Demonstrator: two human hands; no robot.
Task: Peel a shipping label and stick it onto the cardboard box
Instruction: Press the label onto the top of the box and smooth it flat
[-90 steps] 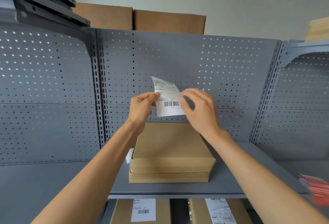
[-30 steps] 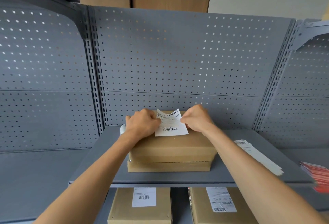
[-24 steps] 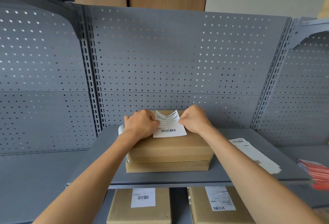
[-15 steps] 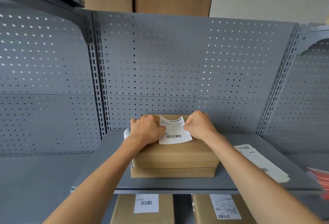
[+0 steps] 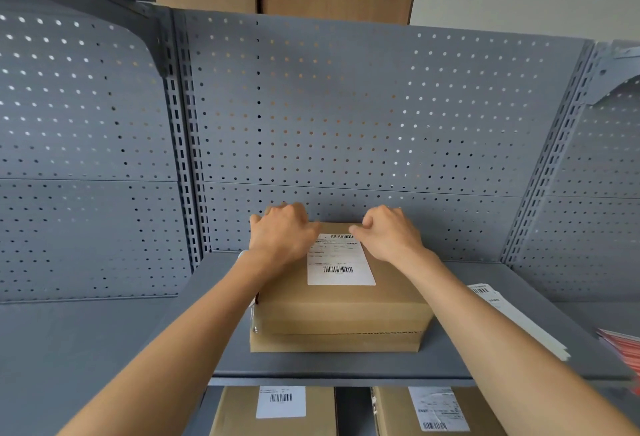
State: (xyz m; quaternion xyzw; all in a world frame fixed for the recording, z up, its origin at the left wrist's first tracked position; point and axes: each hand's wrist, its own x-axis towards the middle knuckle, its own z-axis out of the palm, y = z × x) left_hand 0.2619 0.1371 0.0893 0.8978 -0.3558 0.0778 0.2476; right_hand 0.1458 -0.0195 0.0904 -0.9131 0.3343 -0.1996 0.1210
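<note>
Label (image 5: 341, 260) now lies flat on the top face of the cardboard box (image 5: 341, 311), where half a second ago its upper part was curled up between the fingers. Both hands have slid apart toward the far edge of the box: the left hand (image 5: 281, 236) rests knuckles-up over the label's left margin, fingers curled down and gripping nothing that can be seen, and the right hand (image 5: 388, 236) sits just beyond the upper right corner with fingers loosely bent, also holding nothing. The near edge and both barcodes look smooth against the cardboard. To my eye the sticking is essentially done; what remains is likely a firm press along the far edge, which the hands partly hide, so a lifted corner there cannot be ruled out. The box sits on a second box on the grey shelf (image 5: 346, 366), with loose label sheets (image 5: 512, 317) lying to the right.
</note>
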